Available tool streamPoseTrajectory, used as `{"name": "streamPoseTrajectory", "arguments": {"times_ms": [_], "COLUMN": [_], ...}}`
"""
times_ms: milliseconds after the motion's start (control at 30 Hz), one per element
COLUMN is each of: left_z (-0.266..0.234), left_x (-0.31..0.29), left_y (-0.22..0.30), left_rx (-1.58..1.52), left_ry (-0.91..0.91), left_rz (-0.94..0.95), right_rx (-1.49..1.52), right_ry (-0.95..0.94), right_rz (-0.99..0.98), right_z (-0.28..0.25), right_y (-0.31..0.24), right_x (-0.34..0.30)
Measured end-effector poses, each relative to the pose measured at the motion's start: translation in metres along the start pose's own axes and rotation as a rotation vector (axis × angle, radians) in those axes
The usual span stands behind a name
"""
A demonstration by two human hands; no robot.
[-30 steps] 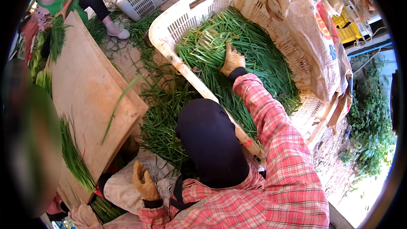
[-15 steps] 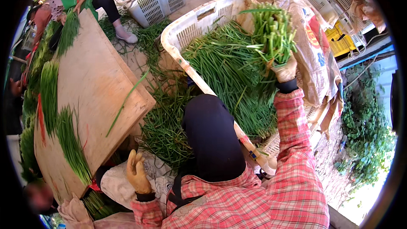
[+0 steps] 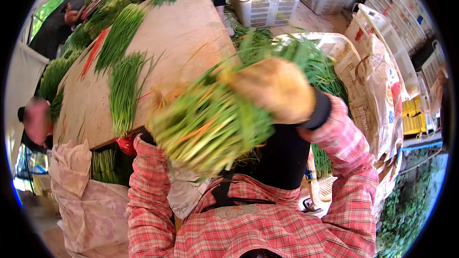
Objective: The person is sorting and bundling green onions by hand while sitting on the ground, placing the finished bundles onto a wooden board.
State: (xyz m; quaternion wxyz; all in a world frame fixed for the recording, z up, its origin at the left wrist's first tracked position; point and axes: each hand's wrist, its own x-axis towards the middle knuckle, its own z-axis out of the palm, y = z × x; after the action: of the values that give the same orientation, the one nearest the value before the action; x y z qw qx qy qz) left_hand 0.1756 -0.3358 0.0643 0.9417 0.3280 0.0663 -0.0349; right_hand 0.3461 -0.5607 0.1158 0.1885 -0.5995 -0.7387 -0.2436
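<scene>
A thick bunch of green chives (image 3: 215, 129) is held up in front of me at the table's near right corner, smeared by motion, with a few orange-yellow blades among the green. My right hand (image 3: 275, 88), in a tan work glove, grips the bunch from its right side. Behind the bunch's left end, a bit of my gloved left hand (image 3: 165, 96) shows; its fingers are hidden and blurred. Two more bundles of chives lie on the wooden table to the left: a near one (image 3: 126, 93) and a farther one (image 3: 119, 38), with red ties (image 3: 93, 53) beside it.
To my right stands a white crate (image 3: 346, 57) of loose chives, with a woven sack (image 3: 382, 91) over its far side. Another full crate (image 3: 267, 9) is at the back. Co-workers sit across the wooden table (image 3: 186, 33). A pinkish cloth (image 3: 95, 205) hangs at lower left.
My right hand has carried the bunch from over the crate leftward to in front of me. My left hand has risen to the bunch. The view has turned toward the table.
</scene>
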Motion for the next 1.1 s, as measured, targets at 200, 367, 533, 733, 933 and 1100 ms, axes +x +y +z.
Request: {"name": "streamPoseTrajectory", "arguments": {"times_ms": [200,367,533,733,933,1100], "left_z": [-0.058,-0.098,-0.090,-0.109,-0.092,-0.101], "left_x": [-0.050,-0.047,-0.052,-0.039,-0.038,-0.059], "left_y": [-0.041,-0.102,-0.106,-0.127,-0.141,-0.139], "left_rx": [-0.004,-0.398,-0.377,0.026,0.742,0.259], "left_ry": [0.094,0.197,0.135,0.253,0.395,0.247], "left_rz": [-0.206,-0.179,-0.114,0.067,0.378,0.027], "right_rx": [-0.029,-0.128,0.172,1.323,1.508,1.661], "right_ry": [-0.090,-0.219,0.054,0.112,0.227,0.620], "right_rz": [-0.174,0.148,0.839,1.469,1.463,1.547], "right_z": [0.152,0.185,0.141,0.172,0.200,0.200], "right_y": [-0.015,-0.054,-0.078,-0.104,-0.128,-0.153], "right_x": [0.045,0.025,-0.012,-0.031,-0.010,-0.026]}}
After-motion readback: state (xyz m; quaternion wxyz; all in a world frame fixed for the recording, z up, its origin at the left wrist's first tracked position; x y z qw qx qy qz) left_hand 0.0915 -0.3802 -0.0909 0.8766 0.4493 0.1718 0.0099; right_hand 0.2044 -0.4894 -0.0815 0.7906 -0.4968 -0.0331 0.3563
